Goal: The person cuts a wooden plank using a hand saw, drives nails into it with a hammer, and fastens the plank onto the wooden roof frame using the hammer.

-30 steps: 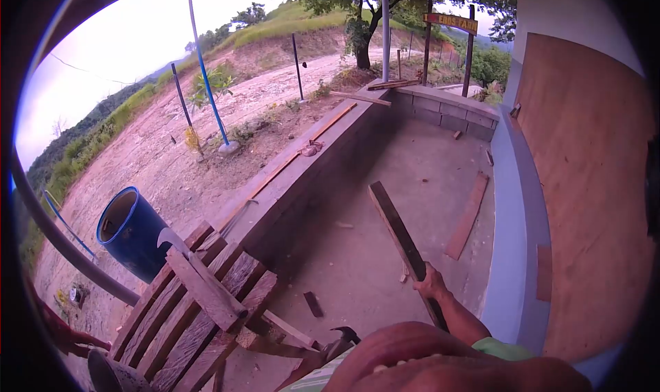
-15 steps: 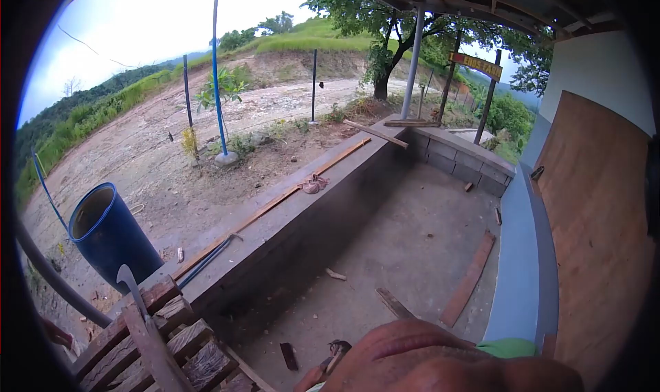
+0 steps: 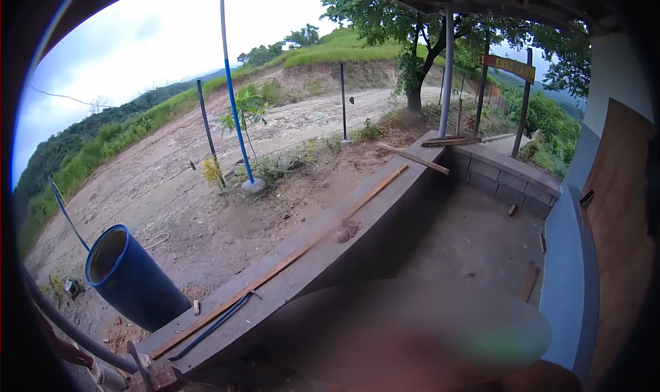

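Neither of my hands can be made out. A smeared patch covers the bottom middle, and a brown shape under its right edge is too unclear to name. At the lower left, the hooked tip of a blade (image 3: 139, 366) rises beside a piece of wood (image 3: 165, 377). On the concrete ledge (image 3: 323, 268) lies a dark bar with a hooked end (image 3: 214, 325). Along it runs a long thin wooden strip (image 3: 275, 263), with a crumpled reddish cloth or bag (image 3: 347, 230) beside it.
A blue barrel (image 3: 137, 282) stands tilted outside the ledge. Wood pieces lie across the far ledge (image 3: 450, 141). A blue pole (image 3: 240, 117) and a grey post (image 3: 445, 76) stand beyond. A blue-grey wall (image 3: 567, 289) with a brown panel (image 3: 622, 241) borders the right side.
My view has swung left and up, so the scene sits further right and lower. The slatted wood at the lower left has mostly left the frame. A blurred patch now covers the bottom middle.
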Motion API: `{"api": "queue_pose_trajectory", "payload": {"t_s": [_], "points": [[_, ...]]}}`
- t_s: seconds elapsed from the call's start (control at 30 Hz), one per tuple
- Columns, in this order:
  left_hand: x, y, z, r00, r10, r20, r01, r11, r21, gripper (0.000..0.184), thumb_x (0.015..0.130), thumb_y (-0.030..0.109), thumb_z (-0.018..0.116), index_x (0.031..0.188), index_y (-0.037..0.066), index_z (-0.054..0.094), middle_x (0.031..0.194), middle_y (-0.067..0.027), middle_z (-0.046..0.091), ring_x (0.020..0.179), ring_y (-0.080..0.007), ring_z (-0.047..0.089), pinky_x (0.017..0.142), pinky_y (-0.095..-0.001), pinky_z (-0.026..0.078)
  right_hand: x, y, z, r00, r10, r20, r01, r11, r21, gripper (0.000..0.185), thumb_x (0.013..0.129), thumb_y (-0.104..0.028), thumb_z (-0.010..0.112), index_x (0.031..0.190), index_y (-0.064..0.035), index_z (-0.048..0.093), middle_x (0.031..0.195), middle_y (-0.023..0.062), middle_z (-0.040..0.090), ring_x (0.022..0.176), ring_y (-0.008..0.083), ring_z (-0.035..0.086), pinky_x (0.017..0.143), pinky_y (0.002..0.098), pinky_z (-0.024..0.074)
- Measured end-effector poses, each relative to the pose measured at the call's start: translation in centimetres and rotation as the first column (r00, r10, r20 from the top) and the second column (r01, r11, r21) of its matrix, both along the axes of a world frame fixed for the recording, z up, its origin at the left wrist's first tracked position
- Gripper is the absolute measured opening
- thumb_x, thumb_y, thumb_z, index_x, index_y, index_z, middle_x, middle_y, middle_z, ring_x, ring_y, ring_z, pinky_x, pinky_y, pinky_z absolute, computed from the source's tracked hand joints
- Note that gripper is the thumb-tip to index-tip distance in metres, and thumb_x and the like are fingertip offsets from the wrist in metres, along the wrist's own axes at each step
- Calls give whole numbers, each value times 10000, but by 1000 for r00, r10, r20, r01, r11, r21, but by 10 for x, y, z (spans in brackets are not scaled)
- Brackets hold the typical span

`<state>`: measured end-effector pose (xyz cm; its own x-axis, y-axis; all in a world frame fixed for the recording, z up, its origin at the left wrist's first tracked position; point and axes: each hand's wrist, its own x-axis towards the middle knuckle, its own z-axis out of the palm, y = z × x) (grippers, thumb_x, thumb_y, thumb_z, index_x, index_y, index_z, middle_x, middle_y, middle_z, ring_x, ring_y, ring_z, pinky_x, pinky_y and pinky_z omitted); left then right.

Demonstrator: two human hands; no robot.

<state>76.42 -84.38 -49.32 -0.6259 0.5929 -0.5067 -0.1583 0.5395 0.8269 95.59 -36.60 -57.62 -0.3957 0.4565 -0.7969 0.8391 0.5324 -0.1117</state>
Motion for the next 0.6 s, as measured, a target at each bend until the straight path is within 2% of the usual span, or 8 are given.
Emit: {"api": "queue_pose_trajectory", "payload": {"t_s": [0.13,0.23,0.27,0.3,0.43,0.5,0.53,0.6], "points": [[-38,33,-31,996,92,15,-92,996,-19,412,871,280,692,1161,2,603,1043,-101,659,981,-210,604,878,-350,471,-37,68,-51,992,110,55,-105,990,-92,496,640,-298,799,1060,-44,732,1097,175,723,998,304,714,869,408,559],[-55,58,-44,965,228,129,-218,972,-88,423,872,280,698,1175,2,599,1051,-88,659,985,-194,600,884,-341,469,-95,137,-99,982,159,98,-142,977,-161,461,641,-294,801,1029,-47,758,1084,167,732,982,295,722,857,405,564],[-62,67,-42,941,287,182,-270,956,-112,427,872,281,700,1179,2,598,1053,-84,659,986,-189,599,886,-337,469,-153,122,-44,969,51,242,-39,998,-55,515,628,-268,814,1084,-38,741,1124,178,718,1043,305,703,893,394,555],[-74,77,-41,913,340,227,-320,940,-121,431,872,281,701,1184,2,597,1056,-80,658,987,-183,598,889,-334,468,-174,151,-96,970,154,186,-170,983,71,558,625,-261,818,1128,-39,723,1168,181,703,1102,314,677,934,396,542],[-118,133,-7,781,518,348,-509,852,-125,447,872,282,709,1202,3,593,1066,-63,658,993,-161,593,897,-321,466,-305,230,-72,977,106,186,-110,994,9,625,654,-242,791,1231,-44,655,1263,191,655,1192,335,623,1001,419,503],[-156,167,41,811,537,234,-515,844,-150,439,822,257,762,1139,10,586,989,-49,650,917,-169,591,840,-333,478,-373,256,-31,987,124,106,-129,991,46,718,668,-213,770,1329,-50,543,1263,220,639,1218,360,599,1015,434,490],[-174,179,71,906,423,11,-409,882,-235,417,816,243,763,1110,11,580,952,-47,645,874,-170,590,808,-344,486,-411,257,4,986,166,9,-166,982,86,732,679,-202,761,1347,-45,505,1265,235,630,1215,374,596,1006,443,490],[-216,189,132,915,388,-113,-402,849,-343,404,814,217,748,1098,-2,562,922,-60,644,822,-166,596,746,-343,492,-490,260,48,958,221,-184,-196,970,145,733,670,-195,741,1342,-56,484,1200,246,654,1165,394,617,988,441,486]]}}
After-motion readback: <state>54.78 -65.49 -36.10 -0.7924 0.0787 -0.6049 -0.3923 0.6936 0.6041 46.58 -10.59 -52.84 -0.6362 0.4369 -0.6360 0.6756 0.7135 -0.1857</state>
